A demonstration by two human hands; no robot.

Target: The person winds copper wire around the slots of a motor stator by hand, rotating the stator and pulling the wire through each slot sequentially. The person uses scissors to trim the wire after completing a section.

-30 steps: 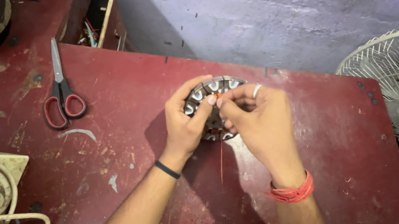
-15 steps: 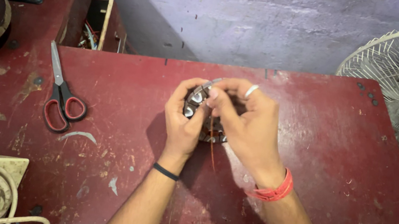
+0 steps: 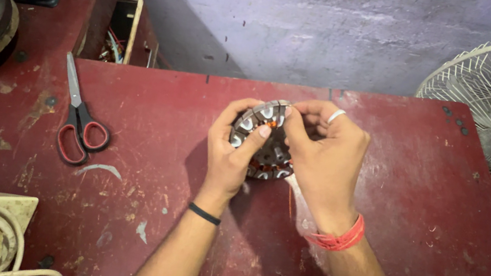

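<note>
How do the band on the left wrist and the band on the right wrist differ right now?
The left wrist band is black, thin and a single strand; the right wrist band is red, thicker and looks like several wound threads. The black one sits on the arm of the left hand, which cradles the round metal stator; the red one on that of the right hand, which pinches its top edge. Both fit snugly.

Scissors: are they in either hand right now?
No, the scissors lie on the table, left of both hands holding the stator.
</note>
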